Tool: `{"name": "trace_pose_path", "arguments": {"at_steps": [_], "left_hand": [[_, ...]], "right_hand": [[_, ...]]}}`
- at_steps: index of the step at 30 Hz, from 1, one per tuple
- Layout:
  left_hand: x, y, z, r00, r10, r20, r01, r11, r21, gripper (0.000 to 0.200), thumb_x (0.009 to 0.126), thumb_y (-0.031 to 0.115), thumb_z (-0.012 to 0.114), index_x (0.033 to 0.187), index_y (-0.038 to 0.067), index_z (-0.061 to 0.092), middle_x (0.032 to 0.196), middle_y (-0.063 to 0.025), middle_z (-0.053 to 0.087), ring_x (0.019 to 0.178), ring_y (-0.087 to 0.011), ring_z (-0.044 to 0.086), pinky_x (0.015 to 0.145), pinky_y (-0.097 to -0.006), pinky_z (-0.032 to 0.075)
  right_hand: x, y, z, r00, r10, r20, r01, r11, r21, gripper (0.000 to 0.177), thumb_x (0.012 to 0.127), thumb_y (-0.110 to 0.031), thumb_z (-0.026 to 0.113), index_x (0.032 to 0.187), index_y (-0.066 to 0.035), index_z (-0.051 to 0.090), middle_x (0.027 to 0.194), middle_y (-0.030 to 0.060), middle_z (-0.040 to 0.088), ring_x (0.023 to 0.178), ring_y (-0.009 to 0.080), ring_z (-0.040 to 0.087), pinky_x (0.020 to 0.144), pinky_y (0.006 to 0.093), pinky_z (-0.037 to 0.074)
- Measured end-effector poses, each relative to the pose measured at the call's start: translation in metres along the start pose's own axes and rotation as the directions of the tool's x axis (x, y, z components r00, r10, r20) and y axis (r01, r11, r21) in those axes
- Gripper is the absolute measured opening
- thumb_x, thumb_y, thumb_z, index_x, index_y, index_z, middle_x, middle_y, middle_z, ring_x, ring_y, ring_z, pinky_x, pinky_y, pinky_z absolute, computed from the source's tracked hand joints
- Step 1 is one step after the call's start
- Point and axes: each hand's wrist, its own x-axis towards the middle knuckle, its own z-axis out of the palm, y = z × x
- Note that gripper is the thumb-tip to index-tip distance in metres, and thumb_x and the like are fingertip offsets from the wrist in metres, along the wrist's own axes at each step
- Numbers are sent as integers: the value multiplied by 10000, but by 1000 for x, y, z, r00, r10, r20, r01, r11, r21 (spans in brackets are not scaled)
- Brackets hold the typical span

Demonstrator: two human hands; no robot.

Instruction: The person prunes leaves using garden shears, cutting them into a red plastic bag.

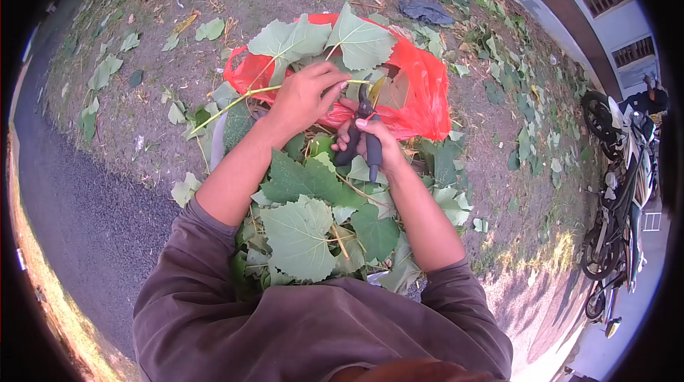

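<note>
My left hand [308, 97] is closed around a green leafy stem [249, 95], which runs across from the lower left to the right. Two large pale leaves [292, 41] rise from the stem beyond my fingers. In my right hand [385, 143] is a pair of pruning shears [365, 112] with dark handles, held upright. Its blades meet the stem's right end, just past my left fingertips. Behind both hands lies a red plastic bag [424, 90] with its mouth spread. A heap of broad green leaves [299, 236] lies below my forearms, against my body.
Cut leaves [105, 72] are scattered over the bare ground on both sides. A dark crumpled piece [426, 11] lies beyond the bag. Asphalt [85, 204] runs along the left. Motorcycles [618, 189] stand at the far right, near a person [647, 100] and a building.
</note>
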Motion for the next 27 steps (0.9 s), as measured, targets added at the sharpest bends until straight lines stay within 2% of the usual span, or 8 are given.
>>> {"name": "trace_pose_path", "arguments": {"at_steps": [1,3,9,11,13,18,22,27], "left_hand": [[0,1,-1,999,-11,-35,12,999,50,226,970,84,741,1190,43,769,1103,-136,735,976,-323,731,826,-418,592],[0,2,-2,997,-19,-69,26,994,102,226,967,85,747,1189,46,767,1101,-132,738,978,-319,732,821,-420,592],[-2,0,3,1000,-13,-13,14,998,60,217,944,57,752,1160,42,765,1110,-131,742,1007,-322,739,843,-417,602],[-1,-2,2,997,80,19,-82,994,66,233,931,35,751,1163,44,770,1106,-128,741,1014,-325,741,854,-408,606],[-1,1,2,995,87,42,-88,996,30,250,926,10,741,1171,45,774,1120,-125,736,1020,-322,742,863,-405,606],[-1,0,4,994,82,69,-85,996,42,267,927,-11,726,1185,41,772,1148,-121,729,1027,-317,741,871,-409,604],[0,-2,5,996,83,41,-84,996,6,257,933,-7,723,1181,40,771,1141,-121,729,1024,-320,740,868,-410,602],[1,-5,4,1000,21,17,-20,996,-85,238,943,16,732,1178,34,768,1134,-129,727,1036,-310,735,890,-392,593]], "right_hand": [[0,1,0,999,-5,41,1,995,98,738,1008,-251,620,1645,-51,306,930,111,621,867,235,651,936,504,574],[1,2,-4,997,-6,71,-1,995,95,760,999,-275,602,1649,-43,283,972,134,641,926,259,661,1002,531,545],[-1,1,2,999,1,41,-1,1000,8,751,1002,-276,622,1637,-36,301,957,110,636,905,238,663,963,482,564],[0,1,1,999,-14,31,13,1000,23,736,1000,-268,633,1622,-35,316,947,102,633,895,231,663,938,468,569],[2,0,2,1000,-11,-9,12,999,44,689,1007,-259,652,1588,-29,364,924,92,620,859,217,651,904,461,578],[-2,-5,5,992,36,-122,-47,995,-87,574,1037,-216,661,1533,-15,454,837,50,578,744,173,611,800,427,611],[-5,-5,7,993,7,-115,-19,994,-105,596,1039,-196,651,1567,-22,437,820,38,567,736,166,613,781,423,625],[-8,-8,7,998,4,-58,-17,972,-235,716,1022,-223,624,1652,-26,347,855,53,567,770,182,616,851,457,619]]}}
